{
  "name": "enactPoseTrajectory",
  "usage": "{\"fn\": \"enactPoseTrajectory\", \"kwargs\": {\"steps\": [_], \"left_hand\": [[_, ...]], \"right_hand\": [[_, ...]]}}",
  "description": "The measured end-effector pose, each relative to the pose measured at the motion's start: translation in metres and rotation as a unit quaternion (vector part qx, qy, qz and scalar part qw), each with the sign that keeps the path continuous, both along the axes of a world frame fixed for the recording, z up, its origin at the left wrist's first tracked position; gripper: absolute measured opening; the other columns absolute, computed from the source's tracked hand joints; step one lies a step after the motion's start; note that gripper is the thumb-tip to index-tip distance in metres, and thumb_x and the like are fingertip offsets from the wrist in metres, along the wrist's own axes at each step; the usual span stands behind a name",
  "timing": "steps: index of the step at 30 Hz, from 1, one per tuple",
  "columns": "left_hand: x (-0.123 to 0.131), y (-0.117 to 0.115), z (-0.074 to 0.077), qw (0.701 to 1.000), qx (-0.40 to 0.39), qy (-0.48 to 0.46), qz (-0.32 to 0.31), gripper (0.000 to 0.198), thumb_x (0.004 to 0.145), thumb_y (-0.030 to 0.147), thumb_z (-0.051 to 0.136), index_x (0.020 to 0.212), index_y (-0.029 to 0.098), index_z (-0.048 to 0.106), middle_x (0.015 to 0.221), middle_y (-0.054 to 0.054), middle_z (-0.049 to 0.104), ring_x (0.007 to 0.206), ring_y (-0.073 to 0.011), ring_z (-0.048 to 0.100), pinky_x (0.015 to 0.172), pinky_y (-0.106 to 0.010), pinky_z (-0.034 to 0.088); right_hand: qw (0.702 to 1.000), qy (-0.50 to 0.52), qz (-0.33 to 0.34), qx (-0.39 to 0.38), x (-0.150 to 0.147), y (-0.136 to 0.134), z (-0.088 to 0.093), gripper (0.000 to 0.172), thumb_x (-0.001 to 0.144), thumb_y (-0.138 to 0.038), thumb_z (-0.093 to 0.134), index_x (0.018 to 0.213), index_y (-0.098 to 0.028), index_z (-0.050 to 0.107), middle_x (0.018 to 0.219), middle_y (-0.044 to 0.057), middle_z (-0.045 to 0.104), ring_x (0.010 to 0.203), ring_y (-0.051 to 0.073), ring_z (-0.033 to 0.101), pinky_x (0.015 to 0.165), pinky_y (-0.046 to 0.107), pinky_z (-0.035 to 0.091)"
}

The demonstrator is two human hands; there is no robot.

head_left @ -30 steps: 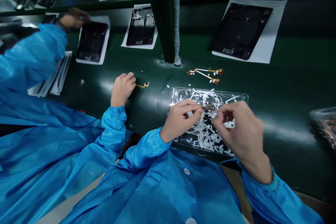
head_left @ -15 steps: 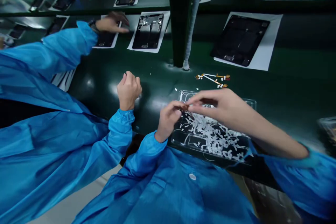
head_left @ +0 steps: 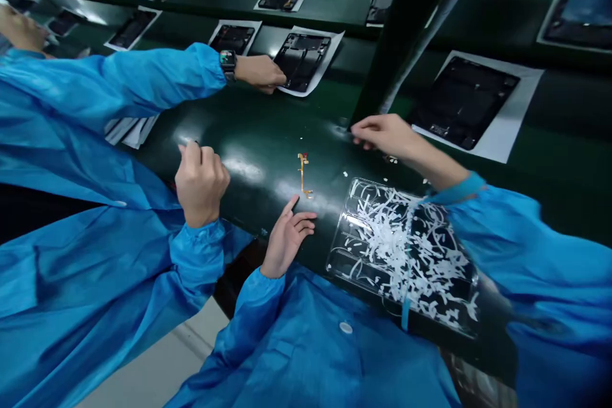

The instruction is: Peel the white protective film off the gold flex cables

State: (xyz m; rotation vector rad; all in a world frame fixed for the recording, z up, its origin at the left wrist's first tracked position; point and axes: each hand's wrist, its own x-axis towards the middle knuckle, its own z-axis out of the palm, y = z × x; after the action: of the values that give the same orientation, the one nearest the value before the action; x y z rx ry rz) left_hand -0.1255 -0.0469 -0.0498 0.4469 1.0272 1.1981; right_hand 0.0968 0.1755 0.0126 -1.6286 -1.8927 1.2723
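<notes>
My left hand (head_left: pixel 289 236) is held low over the green bench, fingers spread and nothing in them. Just beyond its index fingertip lies a thin orange flex cable (head_left: pixel 302 175) with a small connector at one end. Farther off on the right, my right hand (head_left: pixel 382 134) has its thumb and fingers pinched together near the foot of a dark post. Whatever is between those fingertips is hidden. Under this hand, part of another flex cable (head_left: pixel 391 158) shows, mostly covered by the wrist. A clear plastic tray (head_left: pixel 340 248) full of white paper-like strips (head_left: pixel 392 236) lies below my right forearm.
A dark post (head_left: pixel 396 32) rises beyond my right hand. A black tablet housing (head_left: pixel 473 102) rests on white paper at right. At left a co-worker's hand (head_left: pixel 262 73) touches another housing (head_left: pixel 302 64); their other hand (head_left: pixel 203 182) is closed near my left hand.
My hands have parted: the left dropped leftward and opened, the right moved up and away. A flex cable now lies beyond my left hand. The co-worker's far hand reached a housing. The view shifted.
</notes>
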Motion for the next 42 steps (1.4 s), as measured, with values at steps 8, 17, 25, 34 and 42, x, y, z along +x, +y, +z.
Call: {"fn": "enactPoseTrajectory", "kwargs": {"steps": [8, 17, 25, 34, 42], "left_hand": [[0.012, 0.024, 0.003, 1.0, 0.017, 0.007, 0.0, 0.017, 0.09, 0.031, 0.067, 0.09, 0.014, 0.07, 0.072, -0.003, 0.06, 0.067, -0.0138, 0.055, 0.068, -0.029, 0.045], [0.01, 0.038, 0.0, 0.998, 0.036, 0.06, -0.006, 0.02, 0.088, 0.034, 0.067, 0.086, 0.014, 0.068, 0.067, 0.0, 0.058, 0.064, -0.0113, 0.056, 0.067, -0.025, 0.045], [0.042, 0.031, 0.023, 0.981, 0.098, 0.155, -0.069, 0.018, 0.091, 0.031, 0.07, 0.093, 0.014, 0.075, 0.075, -0.003, 0.068, 0.069, -0.0113, 0.062, 0.072, -0.024, 0.051], [0.119, 0.042, 0.053, 0.91, 0.323, 0.234, -0.115, 0.021, 0.089, 0.033, 0.077, 0.104, 0.019, 0.078, 0.097, -0.008, 0.075, 0.085, -0.0163, 0.071, 0.078, -0.029, 0.06], [0.125, 0.03, 0.053, 0.846, 0.395, 0.349, -0.078, 0.014, 0.09, 0.025, 0.076, 0.101, 0.017, 0.077, 0.093, -0.006, 0.072, 0.076, -0.013, 0.068, 0.074, -0.027, 0.06]], "right_hand": [[0.97, -0.225, 0.003, 0.095, 0.099, -0.027, -0.019, 0.049, 0.086, -0.039, 0.073, 0.122, -0.006, 0.069, 0.114, 0.024, 0.064, 0.095, 0.027, 0.056, 0.085, 0.041, 0.037], [0.979, -0.189, 0.001, 0.071, 0.104, -0.017, -0.028, 0.019, 0.091, -0.034, 0.066, 0.095, -0.017, 0.074, 0.105, 0.007, 0.071, 0.09, 0.018, 0.062, 0.083, 0.035, 0.048], [0.982, -0.098, -0.084, 0.136, 0.126, -0.07, 0.039, 0.03, 0.09, -0.05, 0.065, 0.096, -0.023, 0.078, 0.094, 0.008, 0.076, 0.085, 0.021, 0.067, 0.074, 0.034, 0.048], [0.985, 0.004, -0.02, 0.172, 0.084, -0.188, 0.063, 0.019, 0.091, -0.046, 0.065, 0.092, -0.03, 0.076, 0.088, 0.003, 0.076, 0.076, 0.021, 0.07, 0.066, 0.034, 0.055], [0.967, 0.035, -0.105, 0.228, 0.084, -0.225, 0.025, 0.019, 0.095, -0.039, 0.063, 0.093, -0.024, 0.074, 0.087, 0.004, 0.076, 0.076, 0.02, 0.07, 0.067, 0.032, 0.056]]}}
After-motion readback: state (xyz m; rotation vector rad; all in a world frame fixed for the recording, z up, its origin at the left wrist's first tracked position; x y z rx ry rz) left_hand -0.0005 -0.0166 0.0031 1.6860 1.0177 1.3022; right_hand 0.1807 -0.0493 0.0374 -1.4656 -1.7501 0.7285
